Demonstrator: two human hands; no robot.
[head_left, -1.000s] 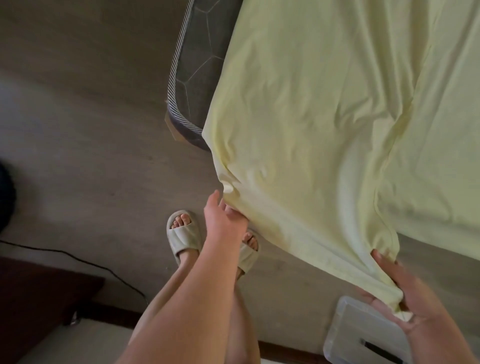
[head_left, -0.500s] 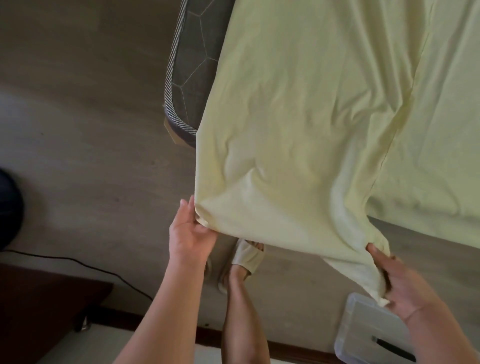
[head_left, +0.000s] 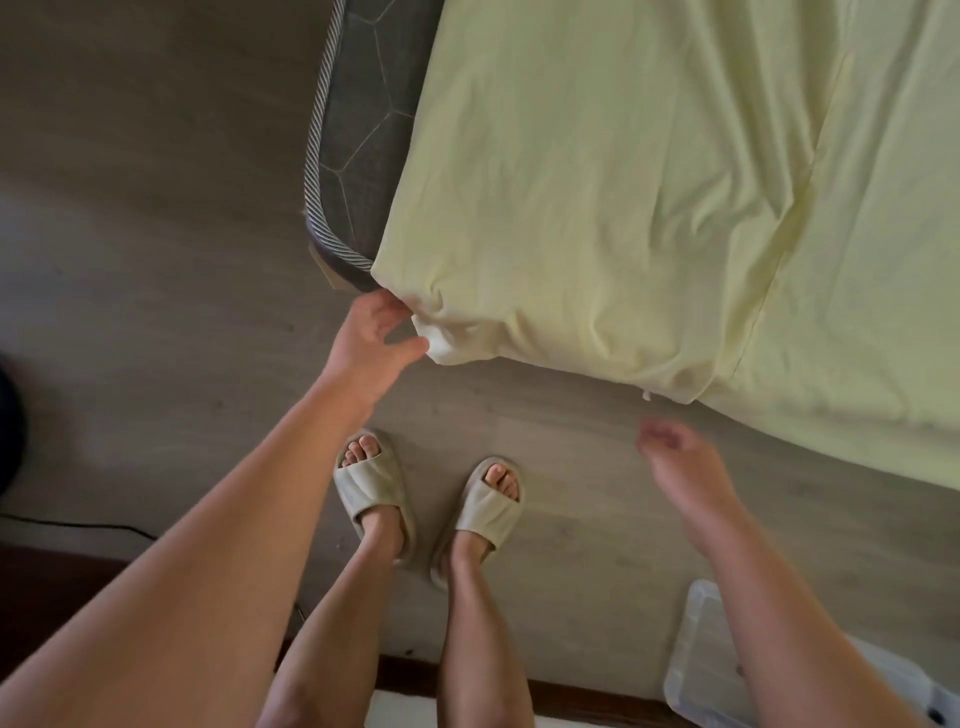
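Yellow sheet (head_left: 597, 208) had just dropped from both hands and lay over the mattress (head_left: 363, 156) corner. The left hand (head_left: 366, 340), fingers spread, touched its bunched corner. The right hand (head_left: 680, 462) hung empty, loose, apart. Tucking probably came next.

I note: sheet (head_left: 597, 182) plain pale yellow. Mattress (head_left: 358, 130), bare along its left edge, dark grey with thin pale hexagon-like lines; piping (head_left: 314, 171) striped grey and white. Floor (head_left: 156, 208) grey-brown wood grain. Slippers (head_left: 371, 488) cream. Bin (head_left: 696, 665) clear. Cable (head_left: 78, 522) black.
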